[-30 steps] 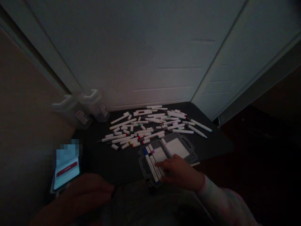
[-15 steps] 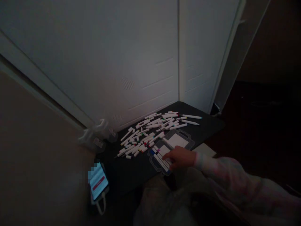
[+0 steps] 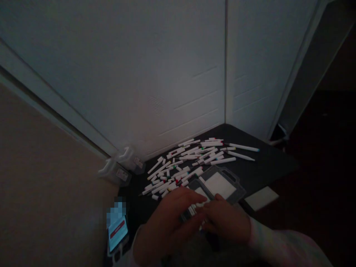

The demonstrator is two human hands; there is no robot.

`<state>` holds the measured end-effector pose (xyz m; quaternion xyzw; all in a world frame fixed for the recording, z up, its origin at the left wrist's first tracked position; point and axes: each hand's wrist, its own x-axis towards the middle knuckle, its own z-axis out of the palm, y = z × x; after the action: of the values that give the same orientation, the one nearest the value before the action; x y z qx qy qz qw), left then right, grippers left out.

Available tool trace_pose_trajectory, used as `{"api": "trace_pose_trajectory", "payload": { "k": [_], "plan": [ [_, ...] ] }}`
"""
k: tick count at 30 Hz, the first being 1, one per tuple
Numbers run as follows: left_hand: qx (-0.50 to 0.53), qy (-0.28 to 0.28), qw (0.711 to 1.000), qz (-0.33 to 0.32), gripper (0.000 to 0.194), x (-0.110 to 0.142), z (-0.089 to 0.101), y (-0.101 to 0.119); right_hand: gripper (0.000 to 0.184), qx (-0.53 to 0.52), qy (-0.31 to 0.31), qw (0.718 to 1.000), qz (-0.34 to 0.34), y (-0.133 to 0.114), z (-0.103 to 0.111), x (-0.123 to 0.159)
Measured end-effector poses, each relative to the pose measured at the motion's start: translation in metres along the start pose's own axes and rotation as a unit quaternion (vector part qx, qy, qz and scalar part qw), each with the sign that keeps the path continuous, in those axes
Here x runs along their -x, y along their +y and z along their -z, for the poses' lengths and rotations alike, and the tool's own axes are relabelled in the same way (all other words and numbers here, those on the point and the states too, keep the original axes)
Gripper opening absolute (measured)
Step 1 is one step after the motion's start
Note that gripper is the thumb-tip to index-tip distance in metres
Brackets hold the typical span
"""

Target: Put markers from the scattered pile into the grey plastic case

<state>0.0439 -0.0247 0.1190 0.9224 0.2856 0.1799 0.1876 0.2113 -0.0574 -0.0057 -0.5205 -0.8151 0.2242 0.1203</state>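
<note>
A clear plastic case [image 3: 235, 178] lies opened on the dark table, with a white sheet [image 3: 218, 184] in its far half. White markers [image 3: 191, 210] lie in the near half, mostly covered by my hands. My left hand [image 3: 167, 218] reaches over the case from the left, its fingers stretched out and its thumb apart from them, with the markers showing in between. From the right, my right hand [image 3: 229, 219] is over the same half, fingers bent together at the markers. What its fingertips hold, if anything, is hidden.
Many loose white pens [image 3: 189, 159] with coloured ends are spread behind the case. Two clear containers [image 3: 133, 160] stand at the left by the white wall panel [image 3: 125, 74]. A lit phone [image 3: 118, 233] is at the front left. A pale card [image 3: 262, 198] lies right of the case.
My left hand has come into view from below and moved over the case. My right hand stays at the case, fingers now closer together. The view has shifted, so everything appears slightly larger.
</note>
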Motion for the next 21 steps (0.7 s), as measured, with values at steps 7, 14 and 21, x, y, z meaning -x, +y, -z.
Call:
{"api": "trace_pose_trajectory", "payload": {
  "k": [7,14,21],
  "plan": [
    [-0.220,-0.013,0.975,-0.005,0.087,0.049,-0.106,-0.065,0.023,-0.098,0.010,0.995,0.011,-0.012,-0.006,-0.002],
    [-0.266,-0.021,0.963,0.045,0.093,0.056,-0.128,-0.073,0.028,-0.121,0.111,0.986,-0.007,0.047,0.047,-0.003],
    [-0.256,-0.040,0.964,0.058,0.092,0.055,-0.129,-0.075,0.026,-0.124,0.215,0.968,-0.040,0.105,0.074,-0.028]
  ]
}}
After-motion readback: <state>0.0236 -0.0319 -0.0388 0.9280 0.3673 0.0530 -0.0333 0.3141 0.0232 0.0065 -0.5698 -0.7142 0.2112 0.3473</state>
